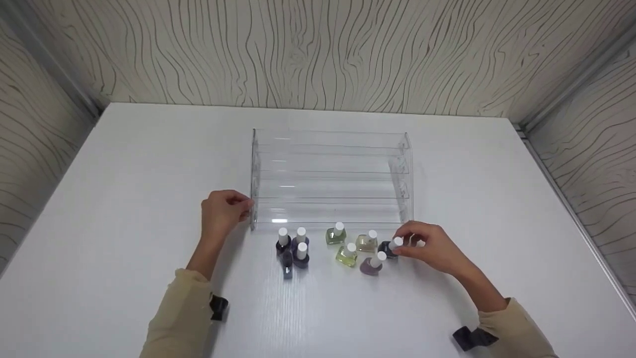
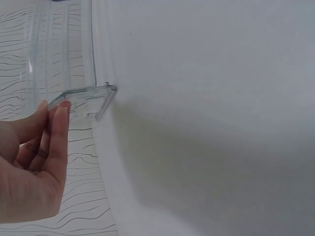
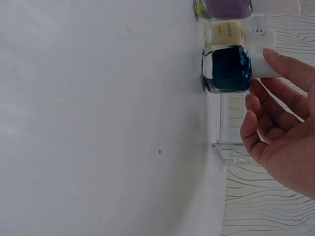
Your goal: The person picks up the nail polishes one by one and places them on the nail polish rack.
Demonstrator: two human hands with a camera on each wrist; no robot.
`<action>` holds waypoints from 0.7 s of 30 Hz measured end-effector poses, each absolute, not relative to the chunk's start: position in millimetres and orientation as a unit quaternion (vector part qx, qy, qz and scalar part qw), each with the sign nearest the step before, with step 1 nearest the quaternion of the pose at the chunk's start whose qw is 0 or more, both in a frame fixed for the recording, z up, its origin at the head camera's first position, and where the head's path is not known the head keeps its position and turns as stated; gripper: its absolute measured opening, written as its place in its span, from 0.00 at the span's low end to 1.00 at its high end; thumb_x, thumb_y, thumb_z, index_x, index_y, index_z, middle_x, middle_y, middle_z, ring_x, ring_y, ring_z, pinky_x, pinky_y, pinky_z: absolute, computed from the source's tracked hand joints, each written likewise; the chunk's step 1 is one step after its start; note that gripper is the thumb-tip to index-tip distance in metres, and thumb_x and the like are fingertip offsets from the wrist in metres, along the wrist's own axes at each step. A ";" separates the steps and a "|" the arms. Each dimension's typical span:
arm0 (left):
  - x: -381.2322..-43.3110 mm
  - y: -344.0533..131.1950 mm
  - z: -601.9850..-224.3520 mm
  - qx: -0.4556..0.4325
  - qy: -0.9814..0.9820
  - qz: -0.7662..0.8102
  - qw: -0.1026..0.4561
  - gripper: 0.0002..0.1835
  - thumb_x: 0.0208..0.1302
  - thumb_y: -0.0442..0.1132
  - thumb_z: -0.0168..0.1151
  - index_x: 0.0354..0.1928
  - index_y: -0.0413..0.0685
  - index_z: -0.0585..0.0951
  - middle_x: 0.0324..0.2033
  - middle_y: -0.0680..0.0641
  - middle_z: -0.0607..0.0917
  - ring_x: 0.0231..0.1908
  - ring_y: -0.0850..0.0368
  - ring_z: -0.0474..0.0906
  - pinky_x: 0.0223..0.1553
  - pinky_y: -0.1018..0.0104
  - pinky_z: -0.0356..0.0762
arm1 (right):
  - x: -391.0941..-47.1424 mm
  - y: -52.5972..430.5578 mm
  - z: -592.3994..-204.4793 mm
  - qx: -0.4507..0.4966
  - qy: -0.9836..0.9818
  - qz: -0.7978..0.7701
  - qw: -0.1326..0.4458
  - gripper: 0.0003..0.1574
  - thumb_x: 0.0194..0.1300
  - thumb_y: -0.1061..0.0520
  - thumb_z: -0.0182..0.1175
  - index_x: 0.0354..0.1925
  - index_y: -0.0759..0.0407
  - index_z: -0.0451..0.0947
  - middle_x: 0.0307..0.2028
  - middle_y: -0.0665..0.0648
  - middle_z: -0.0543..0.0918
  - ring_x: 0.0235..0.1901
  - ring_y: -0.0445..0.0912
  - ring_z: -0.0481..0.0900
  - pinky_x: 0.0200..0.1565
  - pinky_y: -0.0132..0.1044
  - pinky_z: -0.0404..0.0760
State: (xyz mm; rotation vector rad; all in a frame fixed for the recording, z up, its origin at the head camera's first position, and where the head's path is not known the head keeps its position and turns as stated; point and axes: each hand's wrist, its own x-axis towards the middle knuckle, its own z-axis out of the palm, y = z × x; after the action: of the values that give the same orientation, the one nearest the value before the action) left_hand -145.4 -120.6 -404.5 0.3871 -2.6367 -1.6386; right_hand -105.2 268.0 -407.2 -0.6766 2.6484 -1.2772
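A clear acrylic tiered rack [image 1: 332, 199] stands on the white table, its shelves bare. My left hand [image 1: 226, 211] pinches the rack's left side panel near the front; the left wrist view shows thumb and fingertips on the panel edge [image 2: 86, 91]. With thumb and fingers, my right hand [image 1: 430, 246] grips the white cap of a dark teal nail polish bottle [image 3: 229, 69], just off the rack's front right corner. Close to that bottle are a pale beige polish [image 1: 366, 243], a mauve polish [image 1: 370, 266], a yellow polish [image 1: 346, 256] and a green polish [image 1: 335, 236].
Several dark polish bottles [image 1: 300, 258] cluster in front of the rack's left half, one of them with a dark cap [image 1: 287, 271]. Wood-grain patterned panels [image 1: 308, 54] rise behind the table and at both sides. Black straps [image 1: 218, 307] hang at the sleeves.
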 end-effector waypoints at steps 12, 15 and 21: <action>-145.8 -121.7 -406.2 0.118 -0.836 -0.536 0.011 0.04 0.55 0.29 0.63 0.29 0.32 0.82 0.23 0.42 0.81 0.20 0.60 0.77 0.23 0.73 0.78 | -94.0 252.4 -382.2 -0.209 0.883 -0.417 0.051 0.09 0.50 0.69 0.65 0.34 0.65 0.78 0.29 0.58 0.79 0.28 0.39 0.71 0.30 0.30 0.72; -146.3 -121.3 -405.7 0.120 -0.837 -0.534 0.011 0.04 0.55 0.29 0.63 0.29 0.32 0.82 0.23 0.42 0.81 0.20 0.60 0.77 0.23 0.73 0.78 | -94.8 252.6 -382.1 -0.209 0.883 -0.417 0.054 0.08 0.51 0.69 0.64 0.33 0.66 0.78 0.29 0.59 0.79 0.28 0.39 0.71 0.30 0.30 0.72; -146.2 -121.3 -405.6 0.122 -0.838 -0.531 0.006 0.04 0.55 0.29 0.63 0.30 0.32 0.82 0.23 0.42 0.81 0.20 0.59 0.77 0.23 0.73 0.78 | -98.2 253.1 -378.7 -0.209 0.883 -0.417 0.051 0.08 0.51 0.69 0.64 0.33 0.65 0.79 0.29 0.60 0.79 0.28 0.39 0.71 0.30 0.30 0.72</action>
State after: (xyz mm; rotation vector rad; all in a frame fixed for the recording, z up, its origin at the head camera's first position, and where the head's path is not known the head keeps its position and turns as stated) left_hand -146.2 -121.3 -405.6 0.3834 -2.6246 -1.6625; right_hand -98.2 253.1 -378.7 -0.6355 2.6881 -1.2683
